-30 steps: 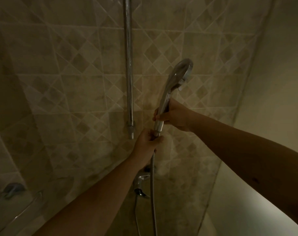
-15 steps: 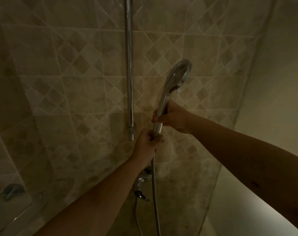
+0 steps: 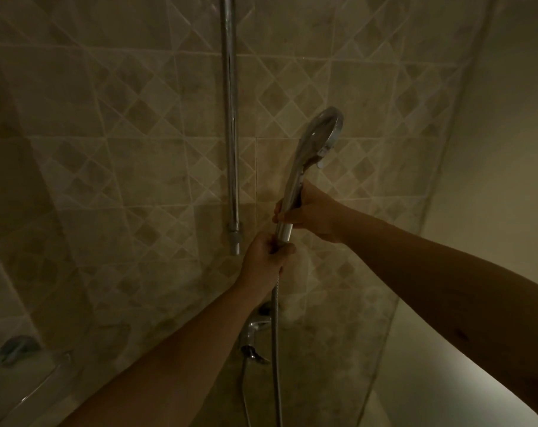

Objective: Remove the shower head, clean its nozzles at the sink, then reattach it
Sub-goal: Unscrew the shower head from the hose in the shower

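A chrome hand-held shower head (image 3: 318,140) stands upright in front of the tiled wall, its spray face turned away to the right. My right hand (image 3: 312,212) is wrapped around its handle. Just below, my left hand (image 3: 266,255) is closed on the connector where the metal hose (image 3: 276,340) meets the handle. The hose hangs straight down and leaves the view at the bottom.
A vertical chrome slide rail (image 3: 232,134) is fixed to the beige diamond-patterned tile wall, left of the shower head. The chrome mixer tap (image 3: 253,340) sits on the wall below my hands. A plain wall stands at the right. The room is dim.
Both hands keep their grip. The shower head and hands have shifted very slightly; my left hand's fingers have moved a little around the connector.
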